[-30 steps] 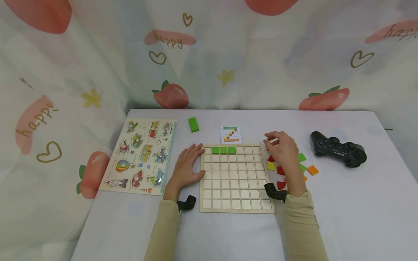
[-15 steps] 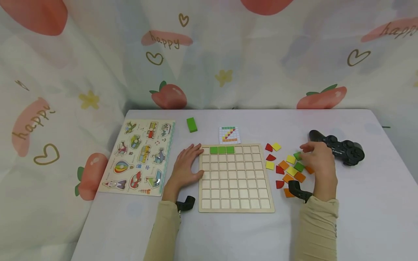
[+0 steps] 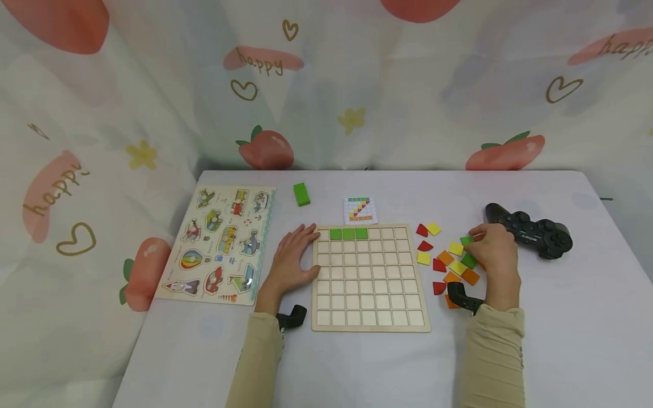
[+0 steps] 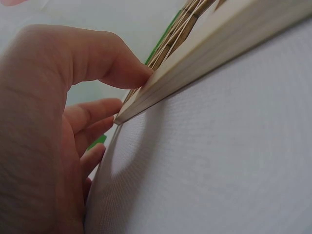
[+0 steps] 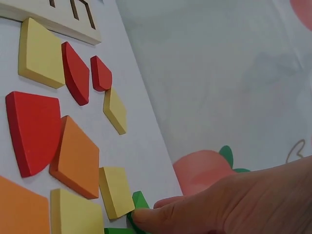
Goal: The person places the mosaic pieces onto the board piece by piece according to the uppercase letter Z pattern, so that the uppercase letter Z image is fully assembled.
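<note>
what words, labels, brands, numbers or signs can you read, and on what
"happy": pink patch, upper middle of the backdrop cloth
"happy": cloth's left side, tilted, last letter distorted
"happ": cloth at right edge, ending cut off
Game controller: lettering too small to read surely
Puzzle board: any print too small to read

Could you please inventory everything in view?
gridded wooden board: one, pale, centre
square tiles: three, green, board's far row
rounded tiles: four, red, right of board
loose square tiles: four yellow, two green, at least four orange, likewise right
printed card: one, white, beyond board
oblong block: one, green, left of card
picture puzzle: one, cream, left
game controller: one, black, right
tabletop: one, white, beneath
fruit-print curtain: one, pale, behind
cameras: two, black, at wrists
left hand: one, beige sleeve, at board's left edge
right hand: one, beige sleeve, at green tile
</note>
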Available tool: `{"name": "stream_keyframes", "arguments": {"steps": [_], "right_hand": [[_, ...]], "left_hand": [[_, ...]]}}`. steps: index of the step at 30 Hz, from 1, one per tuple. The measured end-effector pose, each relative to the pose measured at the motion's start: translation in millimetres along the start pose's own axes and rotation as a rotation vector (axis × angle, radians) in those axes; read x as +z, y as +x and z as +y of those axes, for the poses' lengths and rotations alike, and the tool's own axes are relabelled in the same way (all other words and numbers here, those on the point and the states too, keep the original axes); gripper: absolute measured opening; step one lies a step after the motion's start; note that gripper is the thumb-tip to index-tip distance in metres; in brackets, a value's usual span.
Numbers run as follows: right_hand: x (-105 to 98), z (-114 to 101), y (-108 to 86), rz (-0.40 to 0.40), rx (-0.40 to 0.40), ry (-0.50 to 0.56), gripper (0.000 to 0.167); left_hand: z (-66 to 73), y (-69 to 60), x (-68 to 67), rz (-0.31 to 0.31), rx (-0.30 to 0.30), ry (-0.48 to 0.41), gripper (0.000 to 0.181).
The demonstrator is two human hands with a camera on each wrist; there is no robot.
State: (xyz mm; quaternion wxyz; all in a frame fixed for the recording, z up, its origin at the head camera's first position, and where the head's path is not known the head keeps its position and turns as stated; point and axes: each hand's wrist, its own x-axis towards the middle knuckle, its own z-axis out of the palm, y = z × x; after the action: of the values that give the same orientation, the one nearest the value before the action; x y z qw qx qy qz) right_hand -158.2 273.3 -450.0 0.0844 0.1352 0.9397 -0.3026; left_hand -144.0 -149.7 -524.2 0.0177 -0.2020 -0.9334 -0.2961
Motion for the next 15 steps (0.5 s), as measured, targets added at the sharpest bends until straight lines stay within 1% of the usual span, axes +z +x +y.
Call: {"name": "stream_keyframes", "arguments": {"steps": [7, 12, 15], "right_hand": [[0.0, -0.4, -1.6, 0.021, -0.007, -0.010, 0.038], [0.0, -1.6, -0.9, 0.018, 0.018, 0.007, 0.036], [0.6, -3.5, -0.2, 0.032, 0.017, 0.023, 0.033]], "left_hand": [[1.7, 1.1, -1.2, -0.009, -0.004, -0.004, 0.075], [1.1, 1.4, -0.6, -0.006, -0.001, 0.001, 0.075], [0.6, 1.4, -0.5, -0.009, -0.002, 0.009, 0.076]]}}
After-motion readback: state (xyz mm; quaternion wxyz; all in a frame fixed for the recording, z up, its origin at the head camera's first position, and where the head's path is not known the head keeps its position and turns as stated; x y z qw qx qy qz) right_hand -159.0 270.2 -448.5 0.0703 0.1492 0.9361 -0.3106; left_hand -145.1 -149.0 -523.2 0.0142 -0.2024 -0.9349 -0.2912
